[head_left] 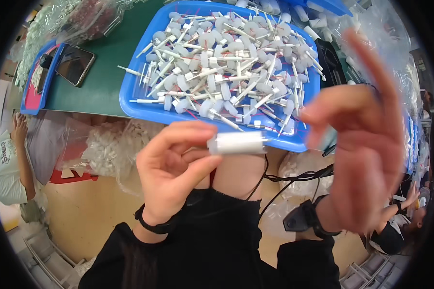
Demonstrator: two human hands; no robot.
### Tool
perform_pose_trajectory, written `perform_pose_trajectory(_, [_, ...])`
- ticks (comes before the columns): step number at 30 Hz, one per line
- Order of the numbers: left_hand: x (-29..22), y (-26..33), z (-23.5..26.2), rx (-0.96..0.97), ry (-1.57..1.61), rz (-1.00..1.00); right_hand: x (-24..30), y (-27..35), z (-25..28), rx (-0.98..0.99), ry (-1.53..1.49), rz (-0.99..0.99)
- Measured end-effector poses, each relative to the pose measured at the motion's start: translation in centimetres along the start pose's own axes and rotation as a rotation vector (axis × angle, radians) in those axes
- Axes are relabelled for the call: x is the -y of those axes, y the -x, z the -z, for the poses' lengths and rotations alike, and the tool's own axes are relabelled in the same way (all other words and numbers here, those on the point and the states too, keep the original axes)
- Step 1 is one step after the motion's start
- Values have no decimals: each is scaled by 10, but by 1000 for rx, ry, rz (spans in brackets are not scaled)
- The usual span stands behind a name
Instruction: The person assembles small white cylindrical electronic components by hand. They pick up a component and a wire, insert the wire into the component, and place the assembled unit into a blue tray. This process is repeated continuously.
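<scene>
Between the thumb and fingers of my left hand [173,166] is a short white plastic cylinder [238,143], held sideways in front of the blue tray's near edge. Its left end, in the fingers, looks translucent, and small prongs stick out at its right end. My right hand [359,139] is raised to the right of the cylinder, apart from it and blurred. One finger points up and the others are bent but spread, with nothing visible in them. Beyond both hands the blue tray [130,91] holds a heap of white rod-and-disc parts [226,62] with thin red wires.
A phone [75,65] and a small blue tray [47,91] lie on the green table [106,53] at left. Clear plastic bags [82,19] stand at the back. Black cables [299,176] hang below the table edge. Other people [14,164] sit at both sides.
</scene>
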State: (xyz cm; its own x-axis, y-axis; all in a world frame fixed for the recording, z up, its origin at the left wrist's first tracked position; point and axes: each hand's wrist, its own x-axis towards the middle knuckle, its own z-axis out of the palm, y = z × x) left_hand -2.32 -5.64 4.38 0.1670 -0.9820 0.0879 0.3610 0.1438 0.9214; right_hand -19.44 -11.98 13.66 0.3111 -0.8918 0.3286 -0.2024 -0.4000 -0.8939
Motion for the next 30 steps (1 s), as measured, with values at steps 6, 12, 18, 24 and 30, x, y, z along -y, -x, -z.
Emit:
perform_pose_trajectory(6, [6, -15, -17, 157, -20, -40, -39, 22, 3, 313, 107, -76])
perform_pose_trajectory(12, [6, -27, -25, 229, -198, -161, -50, 35, 9, 101, -39, -79])
perform_pose_trajectory(18, [3, -27, -26, 260, -397, -390, -52, 41, 1, -60, 68, 109])
perform_pose_trajectory(24, [6, -16, -20, 253, -321, -387, -46, 49, -7, -84, 128, 240])
perform_pose_trajectory(30, [-3, -6, -19, 243, -408, -422, -41, 67, -22, -193, 136, 241])
